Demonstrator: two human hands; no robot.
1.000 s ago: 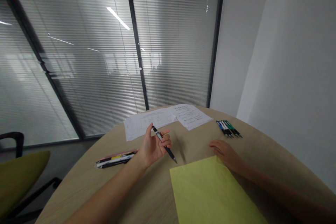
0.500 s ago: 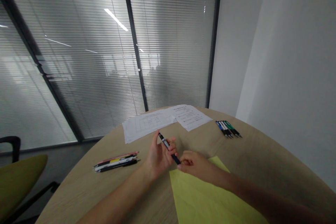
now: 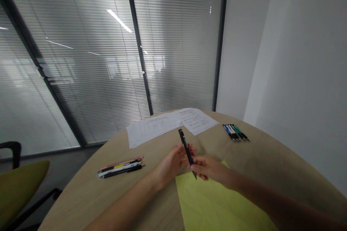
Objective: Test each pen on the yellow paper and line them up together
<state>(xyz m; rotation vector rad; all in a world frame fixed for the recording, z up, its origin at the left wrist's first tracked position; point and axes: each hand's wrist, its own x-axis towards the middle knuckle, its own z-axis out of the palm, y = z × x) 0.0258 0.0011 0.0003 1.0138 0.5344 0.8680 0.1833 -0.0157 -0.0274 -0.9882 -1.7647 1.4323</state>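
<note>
A black pen (image 3: 186,148) with a metal tip stands nearly upright between my hands, its tip down over the edge of a yellow sheet (image 3: 217,205). My right hand (image 3: 207,168) pinches its lower part. My left hand (image 3: 173,162) lies just behind it, fingers reaching past the barrel, and I cannot tell whether they grip it. Both hands hover above the round wooden table (image 3: 81,195).
Printed papers (image 3: 159,126) lie at the far side of the table. A bundle of pens (image 3: 120,168) lies to the left, and a row of pens (image 3: 235,133) to the right. A green chair (image 3: 18,177) stands at left, beside a glass wall with blinds (image 3: 81,61).
The pen has passed from my left hand's grip to between both hands and now stands more upright. My right hand has moved left from the yellow sheet's top corner and closed on it.
</note>
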